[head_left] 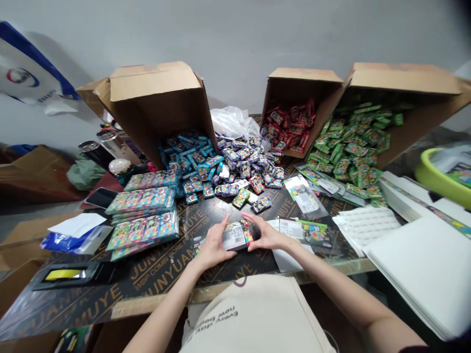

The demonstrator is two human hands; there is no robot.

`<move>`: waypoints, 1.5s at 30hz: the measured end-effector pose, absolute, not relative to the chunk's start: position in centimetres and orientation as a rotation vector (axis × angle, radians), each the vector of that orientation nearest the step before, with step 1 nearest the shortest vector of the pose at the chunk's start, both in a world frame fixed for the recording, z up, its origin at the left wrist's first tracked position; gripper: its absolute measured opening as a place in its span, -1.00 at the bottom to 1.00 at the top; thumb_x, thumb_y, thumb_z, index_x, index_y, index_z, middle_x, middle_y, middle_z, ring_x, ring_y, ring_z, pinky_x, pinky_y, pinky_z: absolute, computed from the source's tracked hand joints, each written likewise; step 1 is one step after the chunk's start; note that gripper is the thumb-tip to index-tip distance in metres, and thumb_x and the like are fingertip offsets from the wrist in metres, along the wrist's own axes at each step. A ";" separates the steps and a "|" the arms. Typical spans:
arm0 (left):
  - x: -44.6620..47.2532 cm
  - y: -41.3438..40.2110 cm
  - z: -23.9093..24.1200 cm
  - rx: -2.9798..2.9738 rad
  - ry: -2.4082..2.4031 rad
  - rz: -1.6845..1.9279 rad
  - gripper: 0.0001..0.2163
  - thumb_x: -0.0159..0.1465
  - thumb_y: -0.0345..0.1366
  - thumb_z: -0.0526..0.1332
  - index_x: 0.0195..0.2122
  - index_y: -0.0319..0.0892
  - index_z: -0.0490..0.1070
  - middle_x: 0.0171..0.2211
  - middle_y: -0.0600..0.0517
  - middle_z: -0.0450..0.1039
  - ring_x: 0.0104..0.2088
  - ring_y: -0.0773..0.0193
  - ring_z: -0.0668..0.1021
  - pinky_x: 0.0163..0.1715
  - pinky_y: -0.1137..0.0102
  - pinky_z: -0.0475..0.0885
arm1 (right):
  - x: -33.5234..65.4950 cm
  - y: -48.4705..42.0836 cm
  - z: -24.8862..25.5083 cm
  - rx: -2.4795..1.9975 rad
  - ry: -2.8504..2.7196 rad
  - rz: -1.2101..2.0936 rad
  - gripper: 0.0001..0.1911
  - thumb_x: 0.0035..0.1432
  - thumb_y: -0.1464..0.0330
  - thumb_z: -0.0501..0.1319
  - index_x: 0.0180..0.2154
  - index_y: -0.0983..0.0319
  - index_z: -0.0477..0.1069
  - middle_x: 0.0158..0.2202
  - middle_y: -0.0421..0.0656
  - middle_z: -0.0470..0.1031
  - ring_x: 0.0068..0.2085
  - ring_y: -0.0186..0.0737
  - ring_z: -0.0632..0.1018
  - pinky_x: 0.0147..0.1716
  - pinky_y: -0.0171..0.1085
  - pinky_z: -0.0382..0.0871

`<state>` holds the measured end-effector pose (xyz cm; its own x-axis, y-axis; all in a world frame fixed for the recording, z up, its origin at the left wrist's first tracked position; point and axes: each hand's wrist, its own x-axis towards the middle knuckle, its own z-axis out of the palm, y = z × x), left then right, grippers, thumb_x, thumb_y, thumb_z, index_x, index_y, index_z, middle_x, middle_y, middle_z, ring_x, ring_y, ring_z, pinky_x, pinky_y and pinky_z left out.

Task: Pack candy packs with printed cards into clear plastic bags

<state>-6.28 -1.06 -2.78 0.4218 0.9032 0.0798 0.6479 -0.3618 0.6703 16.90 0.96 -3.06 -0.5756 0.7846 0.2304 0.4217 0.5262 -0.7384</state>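
Resting low over the dark printed tabletop [154,277], near its front edge: a small clear-wrapped pack of colourful little cartons with a white label [235,236]. Clasped at both short ends, with the left hand [212,245] curled round one end, fingers over the top, and the right hand [265,236] closed round the other. Likely light and fairly stiff, as boxed card; probably slick under the film, so best gripped by the ends or edges rather than pinched on the flat faces. Just beyond, loose heaps of blue small cartons [191,164] and purple small cartons [250,159]; to the left, stacked flat packs in bright print [145,215].
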 end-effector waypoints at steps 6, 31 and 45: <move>-6.1 -0.4 -2.7 2.077 1.422 0.670 -0.05 -0.10 -0.25 0.30 0.24 -0.09 -0.28 -0.03 -0.07 0.26 -0.04 0.09 0.35 -0.03 0.19 0.21 | 15.6 -0.3 -2.8 -1.134 -2.102 0.631 -0.27 0.09 0.16 0.14 0.21 0.14 -0.16 -0.08 -0.08 0.44 0.08 -0.08 0.31 0.14 0.08 -0.26; -6.7 -1.9 -4.7 2.065 1.538 0.573 -0.22 -0.12 -0.13 0.32 0.15 -0.16 0.10 0.02 -0.13 0.24 0.04 0.01 0.25 0.04 0.12 0.10 | 13.4 9.5 -3.2 -1.426 -2.057 0.400 -0.15 -0.27 0.34 0.30 0.13 0.17 0.11 -0.08 0.00 0.29 -0.02 0.09 0.29 0.02 0.08 -0.04; -1.9 -0.2 0.7 0.838 0.983 1.106 -0.64 -0.04 -0.27 0.33 -0.18 -0.17 0.39 -0.27 0.01 0.48 -0.31 0.30 0.50 -0.29 0.44 0.35 | 14.2 2.5 0.2 -0.583 -0.882 2.354 -0.60 0.07 0.11 -0.02 -0.23 0.25 0.35 -0.35 -0.09 0.49 -0.34 -0.18 0.52 -0.28 -0.21 0.34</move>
<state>-1.87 -0.17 0.70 0.1450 0.9667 -0.2110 -0.3232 0.2479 0.9133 14.21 2.47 0.25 -0.7527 0.6277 -0.1985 -0.3426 -0.6310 -0.6961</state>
